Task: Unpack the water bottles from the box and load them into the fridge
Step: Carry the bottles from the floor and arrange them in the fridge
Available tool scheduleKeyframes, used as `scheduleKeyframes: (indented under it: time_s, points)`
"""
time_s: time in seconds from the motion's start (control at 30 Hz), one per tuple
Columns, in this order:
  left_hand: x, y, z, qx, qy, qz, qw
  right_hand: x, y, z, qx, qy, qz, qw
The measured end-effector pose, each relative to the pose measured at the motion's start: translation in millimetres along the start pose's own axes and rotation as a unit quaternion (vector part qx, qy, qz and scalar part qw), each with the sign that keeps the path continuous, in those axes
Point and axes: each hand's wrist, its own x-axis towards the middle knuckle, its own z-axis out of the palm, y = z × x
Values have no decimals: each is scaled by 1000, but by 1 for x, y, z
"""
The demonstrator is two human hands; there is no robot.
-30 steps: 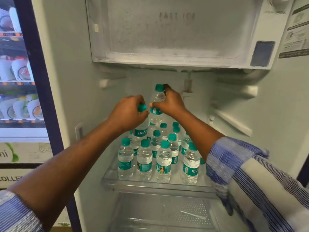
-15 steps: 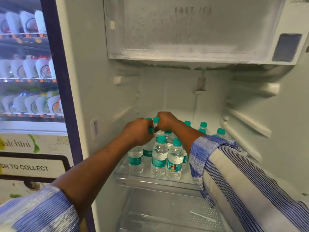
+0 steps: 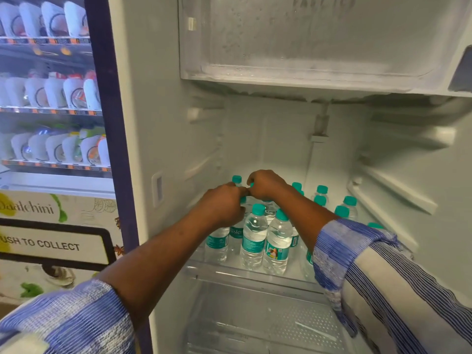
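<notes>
Several clear water bottles with teal caps and teal labels stand on the clear fridge shelf. My left hand reaches in and grips the top of a labelled bottle in the left part of the group. My right hand is just behind it and touches it. Its fingers pinch the teal cap of a bottle further back, and other bottles hide that bottle's body. More bottles stand at the back right, partly hidden behind my striped right sleeve.
The frosted freezer compartment hangs over the shelf. A clear drawer lies below it. Shelf rails jut from the right wall. A vending machine stands left of the fridge.
Both hands have come down from above the group to shelf level, bringing their two bottles in among the standing ones. The view has shifted left and closer.
</notes>
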Motion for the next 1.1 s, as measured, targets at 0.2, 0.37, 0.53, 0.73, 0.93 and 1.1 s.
scheduleKeyframes:
  time_s: [0.2,0.37,0.53,0.73,0.93,1.1]
  points:
    - [-13,-2,-5,-2,48,19,999,-31,-5,-18,8,71,-14,997]
    - [-47,-9,-19,-70,127,43,988,-82,-17,-34,54,149,-68,985]
    - [-109,-26,-38,-206,134,68,967,-153,-40,-30,154,177,-152,960]
    - [-194,-56,-43,-209,80,48,973,-211,-84,6,224,85,-243,940]
    - [-277,-114,-26,-198,33,-26,979,-239,-142,72,263,-54,-322,908]
    - [-365,-163,17,-224,7,-152,963,-257,-196,156,269,-156,-355,882]
